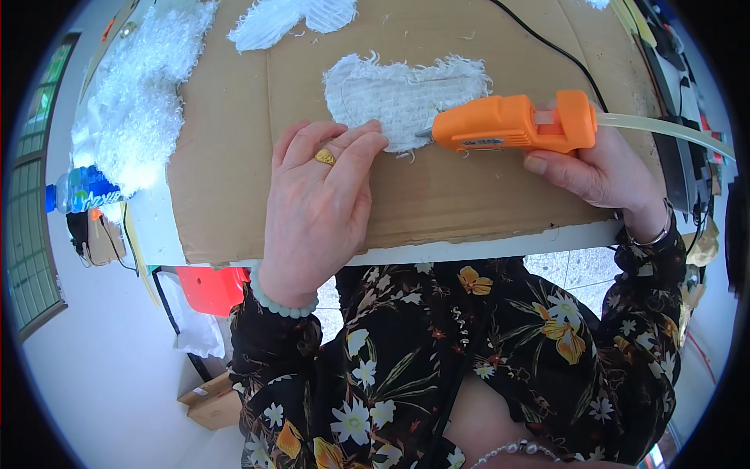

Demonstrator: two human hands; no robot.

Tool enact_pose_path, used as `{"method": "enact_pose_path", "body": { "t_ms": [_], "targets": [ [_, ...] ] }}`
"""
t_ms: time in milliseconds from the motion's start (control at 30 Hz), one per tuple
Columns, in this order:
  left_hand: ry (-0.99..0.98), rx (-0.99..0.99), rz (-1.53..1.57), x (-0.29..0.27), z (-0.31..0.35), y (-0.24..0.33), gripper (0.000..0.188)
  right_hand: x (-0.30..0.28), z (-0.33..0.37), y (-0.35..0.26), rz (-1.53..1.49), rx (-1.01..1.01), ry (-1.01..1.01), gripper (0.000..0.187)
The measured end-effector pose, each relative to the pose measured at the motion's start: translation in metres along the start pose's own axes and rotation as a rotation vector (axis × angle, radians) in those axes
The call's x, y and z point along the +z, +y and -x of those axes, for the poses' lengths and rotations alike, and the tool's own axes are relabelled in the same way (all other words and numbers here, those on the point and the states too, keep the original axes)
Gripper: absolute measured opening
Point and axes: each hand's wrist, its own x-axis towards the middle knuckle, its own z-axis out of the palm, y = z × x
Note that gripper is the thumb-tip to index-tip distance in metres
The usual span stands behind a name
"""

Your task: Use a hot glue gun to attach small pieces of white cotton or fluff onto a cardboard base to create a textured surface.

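A small piece of white, loosely woven cloth (402, 92) with frayed edges lies on a brown cardboard sheet (469, 199). My left hand (320, 180) rests at its lower left, the fingers bent and the index and middle fingertips pressed together on its edge. The left thumb is mostly hidden. In my right hand (598, 168) is an orange hot glue gun (500, 125), its nozzle pointing left at the cloth's lower right edge. A pale glue stick (664, 125) sticks out of the gun's back end. My right fingers are largely hidden behind the gun.
Another white cloth piece (293, 19) lies at the far edge. Fluffy white fibre (152, 94) is heaped on the left, near a blue-capped plastic bottle (86, 190). A black cord (547, 43) crosses the cardboard at the upper right. Below the table's left stands a red stool (211, 288).
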Motion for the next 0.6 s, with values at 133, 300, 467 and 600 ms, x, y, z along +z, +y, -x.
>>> {"method": "enact_pose_path", "body": {
  "t_ms": [133,300,467,600],
  "targets": [
    [-0.002,-0.023,0.079,-0.004,-0.003,-0.002,0.037,0.001,-0.001,0.000,0.119,-0.104,0.019,0.036],
    [-0.021,-0.039,0.161,-0.007,-0.007,-0.008,0.035,0.001,-0.007,-0.007,0.184,-0.117,-0.029,0.037],
    [-0.011,-0.046,0.228,-0.006,-0.010,-0.012,0.031,0.005,-0.012,-0.014,0.194,-0.135,-0.038,0.036],
    [0.019,-0.037,0.229,-0.006,-0.010,-0.013,0.031,0.003,-0.016,-0.018,0.166,-0.091,-0.083,0.034]
  ]
}}
